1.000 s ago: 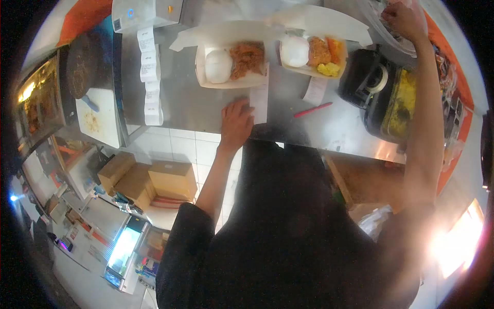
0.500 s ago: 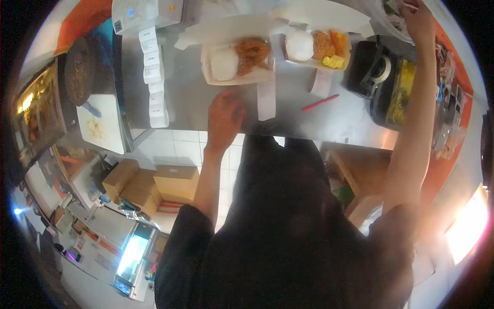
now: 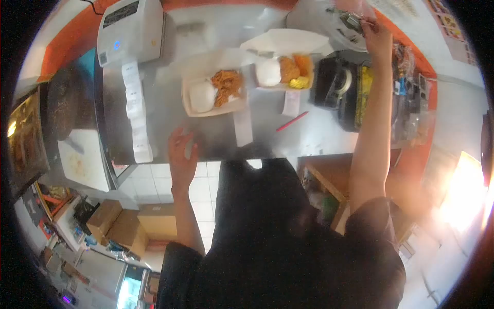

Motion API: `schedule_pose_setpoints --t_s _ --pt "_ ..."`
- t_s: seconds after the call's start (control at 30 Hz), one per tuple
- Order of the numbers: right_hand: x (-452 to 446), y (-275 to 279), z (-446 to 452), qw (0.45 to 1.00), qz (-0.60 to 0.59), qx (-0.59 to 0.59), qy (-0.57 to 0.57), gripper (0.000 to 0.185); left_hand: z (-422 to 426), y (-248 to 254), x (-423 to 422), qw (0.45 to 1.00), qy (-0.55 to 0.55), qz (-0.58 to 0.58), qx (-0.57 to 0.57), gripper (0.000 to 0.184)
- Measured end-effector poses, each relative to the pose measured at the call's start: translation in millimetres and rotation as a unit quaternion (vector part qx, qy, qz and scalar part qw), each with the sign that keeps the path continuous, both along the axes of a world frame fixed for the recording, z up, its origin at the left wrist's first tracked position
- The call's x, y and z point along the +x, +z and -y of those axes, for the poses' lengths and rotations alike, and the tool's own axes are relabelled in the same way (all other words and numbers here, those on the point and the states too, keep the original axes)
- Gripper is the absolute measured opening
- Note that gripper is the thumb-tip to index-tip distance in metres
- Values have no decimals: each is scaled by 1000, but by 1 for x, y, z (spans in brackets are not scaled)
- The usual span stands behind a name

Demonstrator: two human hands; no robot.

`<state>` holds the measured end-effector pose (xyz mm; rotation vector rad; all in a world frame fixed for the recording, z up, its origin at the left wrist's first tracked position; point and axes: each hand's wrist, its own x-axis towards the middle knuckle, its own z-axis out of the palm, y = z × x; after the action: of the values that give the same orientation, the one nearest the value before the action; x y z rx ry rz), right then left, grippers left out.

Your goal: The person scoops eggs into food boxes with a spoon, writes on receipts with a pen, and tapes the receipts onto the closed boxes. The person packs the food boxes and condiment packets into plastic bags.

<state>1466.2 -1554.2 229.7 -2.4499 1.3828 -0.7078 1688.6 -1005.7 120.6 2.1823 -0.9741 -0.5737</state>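
While the left hand (image 3: 182, 153) hangs half-open at nine o'clock, grasping nothing I can see, the right hand (image 3: 377, 37), between one and two, bends its fingers over small packets (image 3: 351, 22) in one clear tub (image 3: 312, 20) at one; I can't tell whether it grips any. Two open food boxes (image 3: 218, 109) and one red pen (image 3: 292, 121) lie on the surface (image 3: 213, 141).
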Motion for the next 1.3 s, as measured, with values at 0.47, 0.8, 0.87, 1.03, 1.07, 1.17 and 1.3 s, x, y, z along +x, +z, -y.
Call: schedule_pose_setpoints --t_s 0.47,0.8,0.87,1.03,1.07,1.17,1.3 --pt "115 -70 -275 929 6 152 338 35 85 24 -2 995 -38 86 -33 49" --pt "-269 -135 -236 608 501 448 -423 25 157 35 -130 972 -198 -78 101 38" --pt "-333 -221 -227 542 598 438 -396 28 181 0 -178 924 -371 -58 68 39" --pt "-385 -257 -146 526 598 342 -499 34 277 -67 -337 833 -237 -500 15 39" --pt "-370 -207 -127 457 632 353 -517 35 295 -77 -355 804 -184 -565 15 38" --pt "-385 -229 -104 401 689 389 -463 36 345 -96 -382 686 30 -723 75 30" --pt "-410 -264 -123 395 703 438 -398 32 343 -132 -367 604 54 -792 68 18"
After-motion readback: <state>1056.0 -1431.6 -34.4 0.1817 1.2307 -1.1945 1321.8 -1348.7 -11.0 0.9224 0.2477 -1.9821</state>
